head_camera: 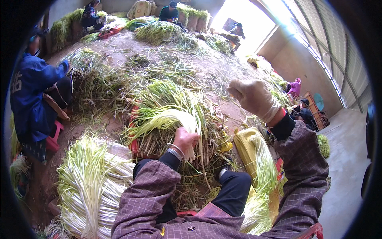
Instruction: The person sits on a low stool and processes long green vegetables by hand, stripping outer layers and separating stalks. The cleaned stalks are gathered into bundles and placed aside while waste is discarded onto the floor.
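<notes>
My left hand (pixel 185 142), bare and wearing a metal band at the wrist, grips a bunch of pale leafy stalks (pixel 179 118) by the white ends; their yellow-green tips fan out to the left. One thin brownish strand (pixel 204 167) hangs down beside the bunch. Raised at the right, my right hand (pixel 253 97) wears a thin whitish glove with its fingers curled; whether something small is pinched in it cannot be told. Under the bunch lies a heap of uncleaned green stalks with brownish ends (pixel 176 143), partly over a red edge.
Pale stalks lie in a large pile (pixel 92 185) at lower left, and more (pixel 265 167) rest by a yellow sack (pixel 246 146) at right. A co-worker in blue (pixel 35 89) sits at left. Several people work farther back among plant heaps (pixel 161 31). Plant scraps litter the floor.
</notes>
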Tool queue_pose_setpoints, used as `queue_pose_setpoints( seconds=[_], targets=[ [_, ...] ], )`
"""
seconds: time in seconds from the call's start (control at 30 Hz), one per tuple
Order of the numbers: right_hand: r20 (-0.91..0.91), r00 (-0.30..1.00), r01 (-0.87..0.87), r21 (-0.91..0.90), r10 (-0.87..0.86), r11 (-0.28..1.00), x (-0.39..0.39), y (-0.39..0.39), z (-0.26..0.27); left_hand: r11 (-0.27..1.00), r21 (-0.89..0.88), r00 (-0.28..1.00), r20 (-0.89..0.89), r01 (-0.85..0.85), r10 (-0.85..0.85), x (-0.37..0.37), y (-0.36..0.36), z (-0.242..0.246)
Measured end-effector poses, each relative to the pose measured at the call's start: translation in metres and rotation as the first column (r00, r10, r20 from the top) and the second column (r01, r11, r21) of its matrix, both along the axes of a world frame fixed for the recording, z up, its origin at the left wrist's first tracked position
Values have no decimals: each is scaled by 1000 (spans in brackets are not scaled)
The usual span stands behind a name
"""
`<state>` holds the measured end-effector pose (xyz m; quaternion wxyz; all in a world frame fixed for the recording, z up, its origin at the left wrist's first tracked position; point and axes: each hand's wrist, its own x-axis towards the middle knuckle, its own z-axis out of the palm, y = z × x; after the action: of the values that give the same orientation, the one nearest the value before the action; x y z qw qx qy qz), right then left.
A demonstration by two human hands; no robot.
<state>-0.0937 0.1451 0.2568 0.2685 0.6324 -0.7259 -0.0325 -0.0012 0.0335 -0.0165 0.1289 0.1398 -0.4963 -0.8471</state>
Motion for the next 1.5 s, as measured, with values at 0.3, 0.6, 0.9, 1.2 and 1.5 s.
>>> queue_pose_setpoints(
  seconds=[0.3, 0.6, 0.9, 1.2, 1.5],
  targets=[
    [-26, 986, -163, -29, 163, 986, -19, -84, 22, 999, 52, 1000, 12, 10, -11, 10, 2, 9],
    [304, 893, -354, 15, 333, 935, 12, -158, -115, 1000, 10, 999, -33, -23, 24, -2, -16, -7],
    [819, 570, 57, -126, 71, 990, 13, -15, -167, 993, 117, 998, -46, -29, 35, -2, 2, -10],
    [944, 314, 467, -64, -98, 882, 25, 98, -206, 999, 25, 1000, -18, 24, -24, -2, 32, -8],
    [796, -446, 633, -42, 409, 773, 51, 105, -274, 995, 16, 994, 20, 103, -103, -19, 57, -13]
  ],
)
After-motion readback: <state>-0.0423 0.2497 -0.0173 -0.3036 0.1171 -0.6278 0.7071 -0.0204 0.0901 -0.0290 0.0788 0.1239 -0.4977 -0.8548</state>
